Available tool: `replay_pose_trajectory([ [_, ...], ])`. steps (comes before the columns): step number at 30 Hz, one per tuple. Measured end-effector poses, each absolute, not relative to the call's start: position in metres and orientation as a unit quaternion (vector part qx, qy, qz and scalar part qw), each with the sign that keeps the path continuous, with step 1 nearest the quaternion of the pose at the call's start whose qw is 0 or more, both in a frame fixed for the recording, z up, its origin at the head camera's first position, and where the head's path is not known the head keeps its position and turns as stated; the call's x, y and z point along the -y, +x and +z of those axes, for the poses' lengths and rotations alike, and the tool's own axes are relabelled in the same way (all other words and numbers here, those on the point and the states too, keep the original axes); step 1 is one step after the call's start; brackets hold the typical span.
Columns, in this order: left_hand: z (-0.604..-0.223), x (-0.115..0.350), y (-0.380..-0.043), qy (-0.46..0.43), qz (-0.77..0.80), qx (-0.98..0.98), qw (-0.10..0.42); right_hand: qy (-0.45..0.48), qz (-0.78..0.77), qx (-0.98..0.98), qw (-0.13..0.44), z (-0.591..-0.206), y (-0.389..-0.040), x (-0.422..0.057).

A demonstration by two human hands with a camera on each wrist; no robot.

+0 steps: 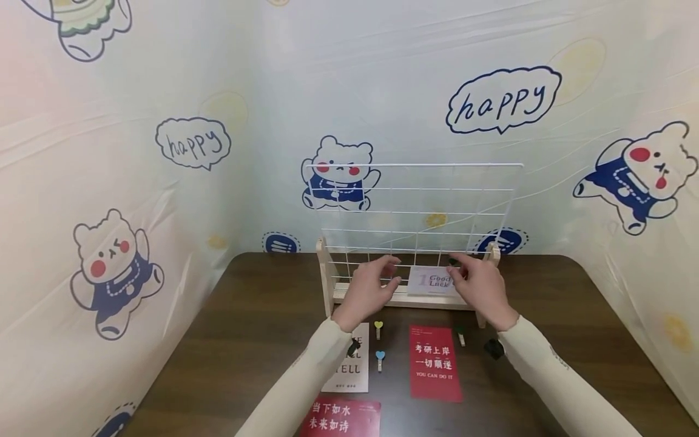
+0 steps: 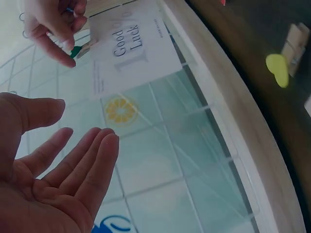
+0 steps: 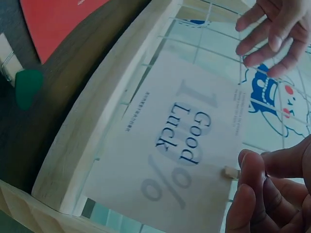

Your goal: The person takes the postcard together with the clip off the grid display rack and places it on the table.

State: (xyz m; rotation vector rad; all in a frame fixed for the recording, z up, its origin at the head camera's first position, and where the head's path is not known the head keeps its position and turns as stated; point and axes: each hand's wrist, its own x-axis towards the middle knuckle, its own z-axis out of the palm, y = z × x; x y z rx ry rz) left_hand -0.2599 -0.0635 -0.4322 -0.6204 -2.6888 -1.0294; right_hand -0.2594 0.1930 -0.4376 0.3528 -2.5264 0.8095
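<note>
A white "Good Luck" card stands against the lower right of a white wire grid, which is set in a wooden stand. My right hand pinches a small wooden clothespin with a green end; its tip overlaps the card's upper edge. To the left of the card, my left hand hovers before the grid, fingers relaxed and apart, holding nothing.
On the brown table in front of the stand lie a red card, a white card and another red card. Heart clothespins lie among them: yellow, blue and green. A printed curtain surrounds the table.
</note>
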Motion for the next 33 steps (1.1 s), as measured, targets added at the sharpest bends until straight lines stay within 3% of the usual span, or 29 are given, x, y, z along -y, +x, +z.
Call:
replay_pose_trajectory([
  [15,-0.449,0.034,-0.283,-0.227,-0.332,0.906,0.133,0.134,0.269,0.92,0.252,-0.443,-0.27,-0.195],
  [33,-0.453,0.025,-0.291,-0.208,-0.345,0.908,0.116,0.155,0.294,0.912,0.239,-0.435,-0.272,-0.201],
])
